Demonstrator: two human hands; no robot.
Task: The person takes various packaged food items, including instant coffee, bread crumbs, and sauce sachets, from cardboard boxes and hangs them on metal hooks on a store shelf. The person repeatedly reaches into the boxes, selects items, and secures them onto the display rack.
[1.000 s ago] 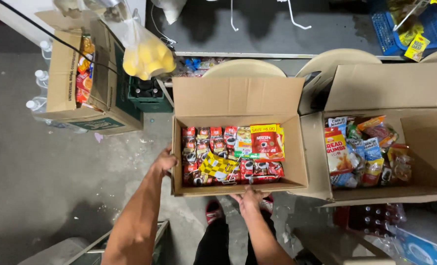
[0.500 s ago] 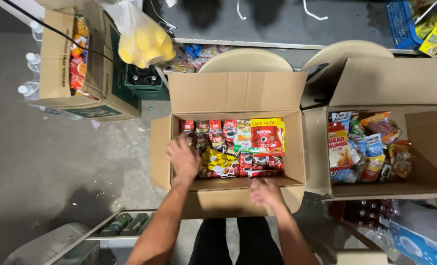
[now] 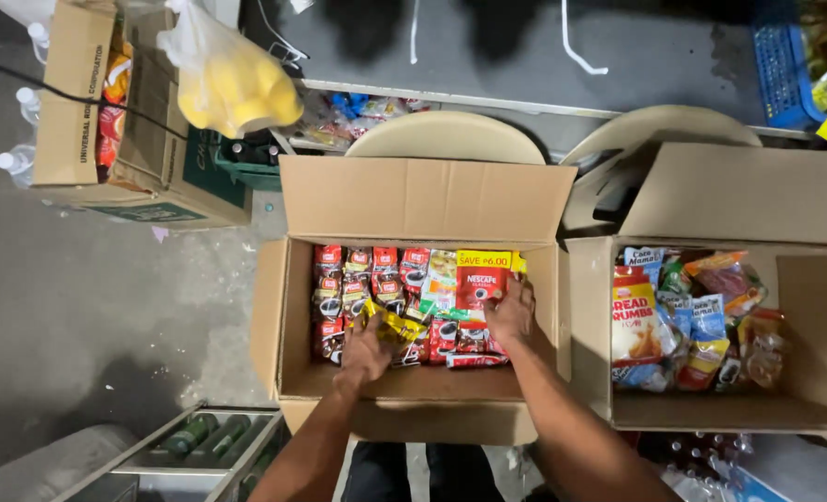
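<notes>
An open cardboard box [image 3: 413, 200] stands in front of me, its far half packed with rows of small red sachet strips [image 3: 367, 279] and a larger red packet [image 3: 481, 279]. My left hand [image 3: 367, 349] is inside the box, fingers on a yellow strip of sachets [image 3: 390, 323] lying across the red ones. My right hand [image 3: 511, 311] is also inside, pressed on the red packets near the right wall. Whether either hand grips anything firmly is hard to tell. The near half of the box floor is bare cardboard.
A second open box [image 3: 739, 200] at the right holds mixed snack and crumb packets. Two beige chairs [image 3: 446, 138] stand behind the boxes. At far left sit another carton [image 3: 74, 102] and a bag of yellow goods [image 3: 232, 88]. A crate of green bottles [image 3: 204, 437] lies lower left.
Both hands moved from the box's front rim into the box, down onto the sachets. The camera view shifted forward over the box.
</notes>
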